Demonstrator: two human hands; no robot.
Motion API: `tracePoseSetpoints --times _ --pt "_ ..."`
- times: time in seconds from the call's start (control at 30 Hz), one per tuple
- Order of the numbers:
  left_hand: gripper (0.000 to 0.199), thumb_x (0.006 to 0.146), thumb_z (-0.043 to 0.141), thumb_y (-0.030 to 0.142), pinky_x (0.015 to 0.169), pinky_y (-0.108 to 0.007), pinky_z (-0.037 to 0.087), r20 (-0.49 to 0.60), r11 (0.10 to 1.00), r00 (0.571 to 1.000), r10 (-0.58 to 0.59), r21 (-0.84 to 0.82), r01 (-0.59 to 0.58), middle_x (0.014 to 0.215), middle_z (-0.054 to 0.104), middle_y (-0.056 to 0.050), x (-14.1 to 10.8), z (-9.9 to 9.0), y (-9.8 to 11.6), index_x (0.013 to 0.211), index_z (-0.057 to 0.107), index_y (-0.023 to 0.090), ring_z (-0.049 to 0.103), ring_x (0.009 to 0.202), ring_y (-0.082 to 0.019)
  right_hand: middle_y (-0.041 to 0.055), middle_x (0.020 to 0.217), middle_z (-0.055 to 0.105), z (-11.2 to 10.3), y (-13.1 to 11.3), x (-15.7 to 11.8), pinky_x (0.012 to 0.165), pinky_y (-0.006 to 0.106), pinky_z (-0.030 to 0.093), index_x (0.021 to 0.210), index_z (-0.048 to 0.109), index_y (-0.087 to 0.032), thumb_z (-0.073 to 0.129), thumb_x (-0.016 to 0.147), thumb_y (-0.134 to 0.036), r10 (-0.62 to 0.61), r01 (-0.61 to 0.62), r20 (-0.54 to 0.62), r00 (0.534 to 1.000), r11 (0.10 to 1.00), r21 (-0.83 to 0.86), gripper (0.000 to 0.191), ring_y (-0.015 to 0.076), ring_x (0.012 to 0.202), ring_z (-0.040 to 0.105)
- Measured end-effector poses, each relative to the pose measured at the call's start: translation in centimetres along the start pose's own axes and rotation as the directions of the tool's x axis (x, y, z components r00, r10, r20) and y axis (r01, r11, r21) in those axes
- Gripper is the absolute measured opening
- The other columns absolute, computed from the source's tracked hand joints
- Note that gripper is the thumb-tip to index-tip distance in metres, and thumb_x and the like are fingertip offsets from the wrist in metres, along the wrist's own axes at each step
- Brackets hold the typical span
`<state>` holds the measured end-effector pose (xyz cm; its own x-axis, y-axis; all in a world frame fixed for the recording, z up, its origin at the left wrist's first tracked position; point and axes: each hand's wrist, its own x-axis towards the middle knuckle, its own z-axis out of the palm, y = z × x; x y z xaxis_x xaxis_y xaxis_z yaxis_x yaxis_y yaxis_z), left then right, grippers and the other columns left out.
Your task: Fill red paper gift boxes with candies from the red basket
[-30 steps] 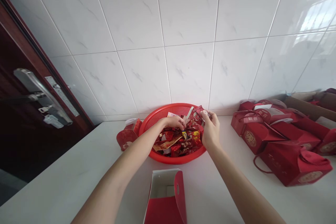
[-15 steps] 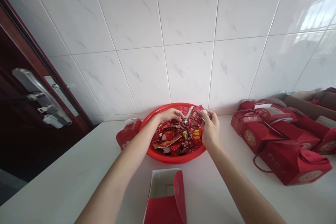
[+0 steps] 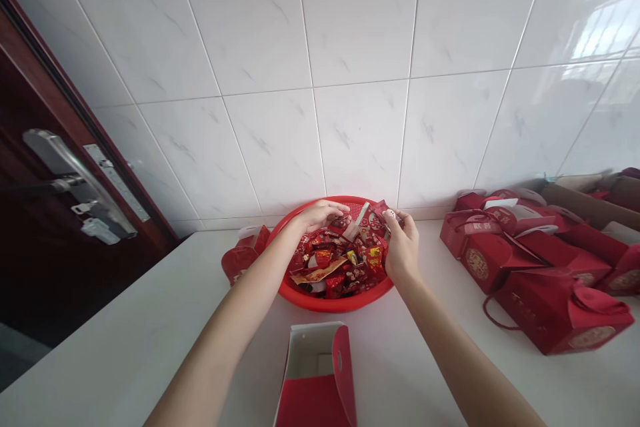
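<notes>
A red plastic basket (image 3: 336, 305) holds a heap of wrapped candies (image 3: 323, 257), mostly red, with some gold and yellow. Over its back left part, my left hand (image 3: 320, 215) is closed in a pinch, with a red-wrapped candy (image 3: 342, 221) at the fingertips. At the right rim, my right hand (image 3: 401, 243) has its thumb and fingers closed on another red-wrapped candy (image 3: 380, 207). In front of the basket stands a red gift box (image 3: 313, 403) with its top flaps up and its white inside showing.
Several closed red gift boxes (image 3: 555, 310) crowd the right side of the white countertop (image 3: 400, 360). A brown cardboard carton (image 3: 575, 197) is behind them. Another red box (image 3: 240, 260) stands left of the basket. A tiled wall (image 3: 360, 140) rises behind; a dark door (image 3: 30, 213) is at left.
My left hand has shifted slightly up and back from the middle of the heap, its fingers drawn closer together. My right hand stays nearly still at the rim.
</notes>
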<state>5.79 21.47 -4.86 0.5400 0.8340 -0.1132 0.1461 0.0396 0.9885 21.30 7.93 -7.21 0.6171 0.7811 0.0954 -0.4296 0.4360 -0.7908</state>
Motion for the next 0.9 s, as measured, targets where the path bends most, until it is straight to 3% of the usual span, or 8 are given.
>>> tracePoseSetpoints --times 0.13,0.3,0.43,0.6,0.73,0.9 --pt "0.034 0.071 0.076 0.014 0.075 -0.028 0.055 0.021 0.982 0.993 0.119 -0.150 -0.115 0.087 0.076 -0.004 -1.3 1.1 1.9 0.104 0.071 0.016 0.070 0.077 -0.015 -0.0020 0.081 0.067 -0.1 0.3 0.2 0.070 0.029 0.054 0.086 0.061 -0.021 0.078 0.066 -0.045 -0.007 0.008 0.004 1.000 0.998 -0.061 0.036 0.0165 0.078 0.064" --pt "0.038 0.067 0.083 0.015 0.082 -0.029 0.056 0.064 0.898 0.947 0.315 -0.344 -0.276 0.090 0.075 -0.004 -2.5 3.4 3.1 0.102 0.070 0.015 0.071 0.083 -0.016 -0.0003 0.084 0.067 -0.1 0.6 0.4 0.065 0.030 0.057 0.085 0.059 -0.021 0.080 0.064 -0.046 0.023 -0.020 0.032 0.999 0.996 -0.087 0.039 0.0188 0.082 0.065" --pt "0.037 0.062 0.087 0.018 0.081 -0.029 0.054 0.028 0.909 0.936 0.350 -0.251 -0.332 0.089 0.074 -0.003 -2.3 5.3 2.5 0.095 0.071 0.013 0.068 0.078 -0.013 0.0008 0.091 0.066 0.0 0.3 0.2 0.059 0.031 0.061 0.081 0.058 -0.022 0.081 0.064 -0.045 0.068 -0.062 0.088 0.994 0.995 -0.073 0.036 0.0213 0.089 0.067" --pt "0.034 0.065 0.085 0.026 0.088 -0.032 0.051 -0.062 0.898 0.906 0.419 -0.116 -0.424 0.096 0.073 -0.004 -1.9 5.7 1.7 0.092 0.071 0.013 0.066 0.088 -0.016 0.0016 0.093 0.065 0.1 -0.3 0.0 0.059 0.031 0.063 0.079 0.061 -0.022 0.082 0.064 -0.040 0.104 -0.096 0.120 0.987 0.993 -0.071 0.032 0.0228 0.096 0.065" --pt "0.037 0.068 0.082 0.028 0.088 -0.032 0.050 -0.050 0.891 0.891 0.452 -0.028 -0.454 0.103 0.072 -0.006 -1.9 5.8 1.5 0.102 0.072 0.014 0.066 0.094 -0.018 -0.0004 0.087 0.065 0.1 -0.5 -0.2 0.066 0.034 0.064 0.084 0.061 -0.021 0.088 0.058 -0.035 0.122 -0.113 0.165 0.979 0.991 -0.065 0.040 0.0209 0.086 0.068" --pt "0.041 0.065 0.085 0.031 0.087 -0.031 0.050 -0.019 0.876 0.876 0.482 -0.010 -0.482 0.104 0.073 -0.008 -1.9 6.4 1.5 0.100 0.074 0.014 0.066 0.094 -0.019 -0.0039 0.078 0.065 -0.1 -0.2 -0.2 0.068 0.037 0.064 0.085 0.060 -0.020 0.091 0.050 -0.028 0.099 -0.093 0.194 0.976 0.995 -0.042 0.047 0.0171 0.070 0.067"
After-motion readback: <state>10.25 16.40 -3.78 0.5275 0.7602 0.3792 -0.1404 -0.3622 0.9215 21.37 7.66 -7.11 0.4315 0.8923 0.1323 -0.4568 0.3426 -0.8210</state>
